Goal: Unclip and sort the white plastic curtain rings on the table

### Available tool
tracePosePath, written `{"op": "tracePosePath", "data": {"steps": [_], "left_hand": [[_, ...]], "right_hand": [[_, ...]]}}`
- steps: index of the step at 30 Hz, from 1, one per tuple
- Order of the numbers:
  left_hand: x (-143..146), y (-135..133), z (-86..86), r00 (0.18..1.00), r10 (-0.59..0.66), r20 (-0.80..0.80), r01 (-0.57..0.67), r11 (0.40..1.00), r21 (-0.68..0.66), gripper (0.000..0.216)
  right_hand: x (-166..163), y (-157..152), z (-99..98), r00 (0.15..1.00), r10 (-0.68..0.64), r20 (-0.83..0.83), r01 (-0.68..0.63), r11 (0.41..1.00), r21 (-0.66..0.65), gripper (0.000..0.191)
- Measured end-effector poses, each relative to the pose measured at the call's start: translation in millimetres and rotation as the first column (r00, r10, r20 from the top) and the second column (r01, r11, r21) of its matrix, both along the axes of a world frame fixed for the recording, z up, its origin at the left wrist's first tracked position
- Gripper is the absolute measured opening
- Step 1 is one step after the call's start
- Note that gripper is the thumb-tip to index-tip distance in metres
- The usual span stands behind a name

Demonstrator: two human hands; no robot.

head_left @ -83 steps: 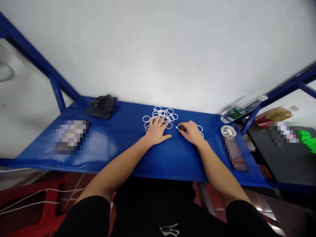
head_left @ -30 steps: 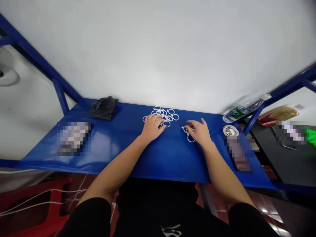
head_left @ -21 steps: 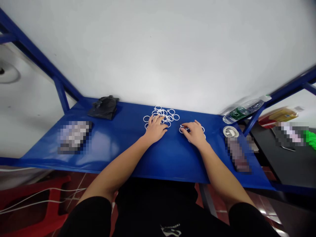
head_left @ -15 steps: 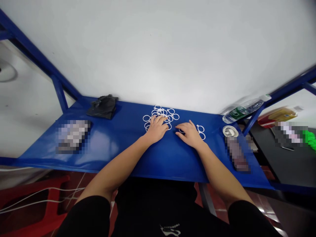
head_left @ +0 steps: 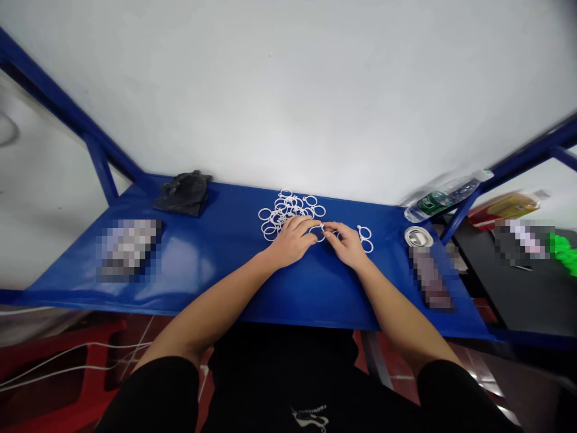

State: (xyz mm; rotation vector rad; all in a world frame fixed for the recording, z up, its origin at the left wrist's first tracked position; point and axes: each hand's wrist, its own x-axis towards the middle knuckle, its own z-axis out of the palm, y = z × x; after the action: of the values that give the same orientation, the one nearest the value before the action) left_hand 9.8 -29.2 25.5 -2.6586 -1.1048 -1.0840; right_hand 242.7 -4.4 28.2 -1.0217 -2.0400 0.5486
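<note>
Between my two hands is a white curtain ring point(head_left: 321, 240) with a small eyelet on top. My left hand point(head_left: 293, 242) grips its left side between thumb and fingers. The fingertips of my right hand point(head_left: 347, 245) pinch the same ring near the eyelet. Beyond my left hand lies a loose pile of several white curtain rings point(head_left: 288, 205), partly covered by its fingers. A few more white rings point(head_left: 367, 246) rest just right of my right hand, one of them partly hidden under it.
The blue table point(head_left: 216, 252) stands against a white wall. On it are a crumpled black plastic bag point(head_left: 184, 193), a blurred-out object point(head_left: 130, 246) at left, a tape roll point(head_left: 419, 237) and a clear bottle point(head_left: 444, 198). A blue frame bar point(head_left: 460, 219) slants up at right.
My left hand has moved right, off the pile, with a ring. My right hand has shifted slightly left, and its fingers have closed on that ring.
</note>
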Motion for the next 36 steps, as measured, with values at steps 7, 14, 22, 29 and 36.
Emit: {"op": "tracePosePath", "data": {"steps": [7, 14, 22, 29, 36], "left_hand": [[-1.9, 6.7, -3.9, 0.995, -0.085, 0.057, 0.086, 0.996, -0.016, 0.014], [-3.5, 9.3, -7.7, 0.976, -0.090, 0.199, 0.103, 0.993, -0.056, 0.014], [-2.6, 7.4, -8.4, 0.990, -0.009, 0.139, 0.029, 0.990, -0.140, 0.013], [-3.0, 9.4, -5.4, 0.982, -0.009, 0.191, 0.033, 0.992, -0.123, 0.021], [0.2, 7.8, -5.6, 0.984, -0.014, 0.178, 0.038, 0.990, -0.134, 0.024]], "right_hand": [[-6.3, -6.5, -1.8, 0.999, 0.040, -0.034, -0.040, 0.999, -0.010, 0.011], [-6.4, -6.8, -1.6, 0.992, 0.121, -0.034, -0.121, 0.993, 0.010, 0.031], [-6.4, -9.6, 4.2, 0.992, 0.122, 0.030, -0.121, 0.991, -0.051, 0.026], [-7.4, -9.8, 6.1, 0.988, 0.132, 0.083, -0.131, 0.991, -0.025, 0.022], [-8.6, -9.6, 7.9, 0.984, 0.147, 0.101, -0.153, 0.987, 0.057, 0.022]]}}
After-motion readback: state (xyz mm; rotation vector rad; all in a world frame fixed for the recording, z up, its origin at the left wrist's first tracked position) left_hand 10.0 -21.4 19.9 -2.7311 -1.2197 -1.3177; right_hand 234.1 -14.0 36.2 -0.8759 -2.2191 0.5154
